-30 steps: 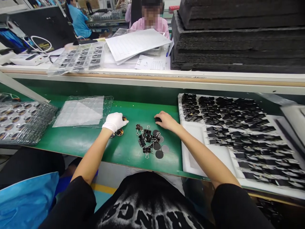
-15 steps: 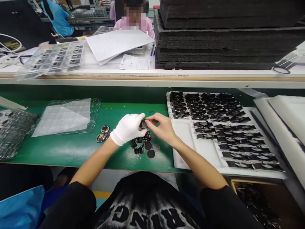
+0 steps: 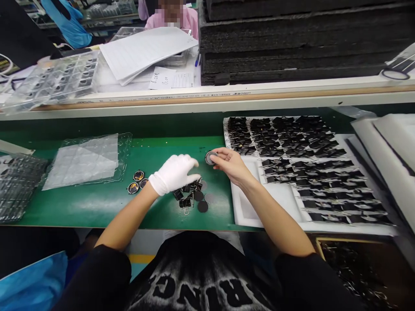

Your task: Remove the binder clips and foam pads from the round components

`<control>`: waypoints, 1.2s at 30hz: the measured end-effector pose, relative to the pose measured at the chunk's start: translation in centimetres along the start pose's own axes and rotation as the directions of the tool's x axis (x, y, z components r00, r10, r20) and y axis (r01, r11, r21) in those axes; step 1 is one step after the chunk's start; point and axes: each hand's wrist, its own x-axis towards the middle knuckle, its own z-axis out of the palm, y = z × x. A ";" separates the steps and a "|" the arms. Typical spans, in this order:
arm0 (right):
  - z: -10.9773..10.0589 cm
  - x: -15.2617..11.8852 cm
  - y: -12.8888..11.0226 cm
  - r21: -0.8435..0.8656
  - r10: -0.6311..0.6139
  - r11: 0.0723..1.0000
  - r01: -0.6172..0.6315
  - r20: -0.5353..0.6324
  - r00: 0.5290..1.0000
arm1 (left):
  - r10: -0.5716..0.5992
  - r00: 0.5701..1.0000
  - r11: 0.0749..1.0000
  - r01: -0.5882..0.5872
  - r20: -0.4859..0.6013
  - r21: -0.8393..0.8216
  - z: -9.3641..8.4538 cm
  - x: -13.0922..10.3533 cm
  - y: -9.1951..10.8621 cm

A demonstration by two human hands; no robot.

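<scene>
My left hand (image 3: 177, 172), in a white glove, is open above the green bench, its thumb and fingers apart. Bare, my right hand (image 3: 229, 165) pinches a round disc-like part (image 3: 211, 158) with a grey face and dark rim. Below the glove lie several black binder clips (image 3: 186, 202), partly hidden by it. Beside them on the bench are several thin discs, dark (image 3: 202, 206) and grey (image 3: 209, 198). Left of the glove sit three round parts (image 3: 133, 187) with gold and black faces.
A white foam tray (image 3: 246, 211) with rows of black clips (image 3: 285, 134) stands right. Clear plastic trays (image 3: 19, 188) are stacked far left, near a paper-covered tray (image 3: 84, 162). Above runs a shelf edge (image 3: 207, 93) with black foam stacks (image 3: 292, 47). A person in pink (image 3: 191, 19) is beyond.
My hands have moved apart. The round part, earlier held between both hands, is now in my right hand alone, and my left hand has opened. The view has shifted slightly.
</scene>
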 end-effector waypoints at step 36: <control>-2.8 -0.7 -1.0 -0.168 0.083 0.986 -0.003 0.469 0.880 | -0.083 0.988 0.930 0.123 0.127 -0.348 -0.2 1.2 0.4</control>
